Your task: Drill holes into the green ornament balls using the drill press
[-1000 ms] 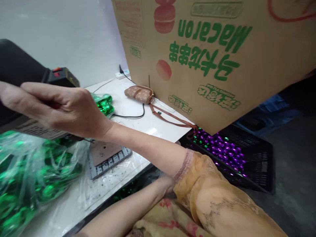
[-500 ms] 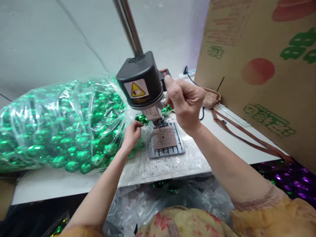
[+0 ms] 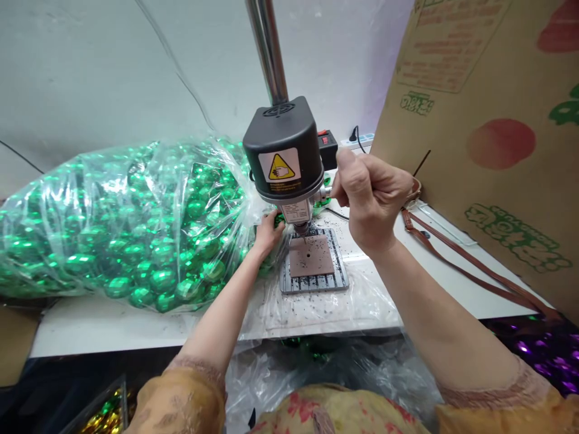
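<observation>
My right hand (image 3: 375,202) is closed in a fist at the right side of the small bench drill, around its feed handle (image 3: 327,192). The black drill head (image 3: 283,144) bears a yellow warning label. Its bit points down over a brown square board (image 3: 310,259) with a small hole, lying on the slotted metal base (image 3: 341,280). My left hand (image 3: 268,234) is left of the chuck, thumb and fingers about a shiny green ball (image 3: 280,218); the drill head partly hides that spot. Beside it, a clear plastic bag (image 3: 136,223) bulges with faceted green balls.
Dark shavings lie around the base on the white table (image 3: 113,325). A tall cardboard box (image 3: 452,181) stands at the right, with a brown strap (image 3: 470,262) before it. A power strip (image 3: 357,141) sits at the back. Clear plastic (image 3: 380,367) hangs below the table edge.
The view has shifted, so the drill and bag appear farther right. My left hand has gone from beside the green balls to thumb and fingers about one. My right hand stays at the handle.
</observation>
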